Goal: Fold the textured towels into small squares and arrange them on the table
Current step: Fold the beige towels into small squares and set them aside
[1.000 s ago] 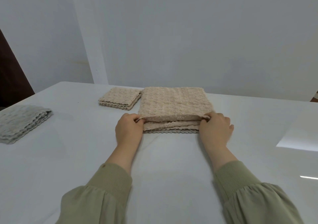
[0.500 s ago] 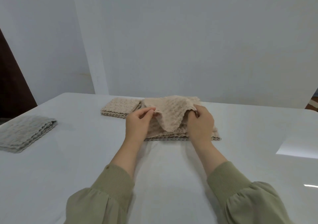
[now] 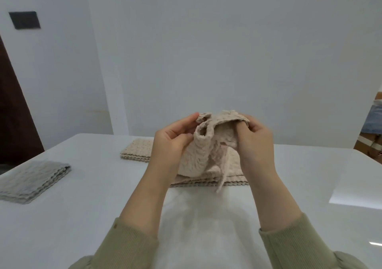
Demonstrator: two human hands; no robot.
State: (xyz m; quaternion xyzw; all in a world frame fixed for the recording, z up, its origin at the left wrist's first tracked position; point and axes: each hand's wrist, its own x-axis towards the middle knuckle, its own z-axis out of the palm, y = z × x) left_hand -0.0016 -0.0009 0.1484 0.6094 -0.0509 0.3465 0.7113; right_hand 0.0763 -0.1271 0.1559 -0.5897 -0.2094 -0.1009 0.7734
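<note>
Pale grey-white walls (image 3: 227,51) fill most of the view, with a dark brown door (image 3: 14,113) at the left edge and a small dark plate (image 3: 24,20) mounted high beside it. Below them a glossy white surface (image 3: 299,186) spreads across the lower half and carries a bright patch of reflected light (image 3: 355,196) on the right. A folded grey towel (image 3: 31,182) lies near the surface's left edge, well apart from the rest. At the centre the beige towel (image 3: 206,151) is half raised. Its lower layers lie flat on the surface, scalloped edges towards the person, and its upper part is bunched and lifted between the two hands. Just behind and to its left sits a folded beige square (image 3: 137,152). The left hand (image 3: 173,144) pinches the towel's upper left edge with its fingers (image 3: 186,121) closed against the thumb. The right hand (image 3: 256,142) has its fingers curled round the upper right edge. Olive ribbed sleeves (image 3: 128,246) cover both forearms.
</note>
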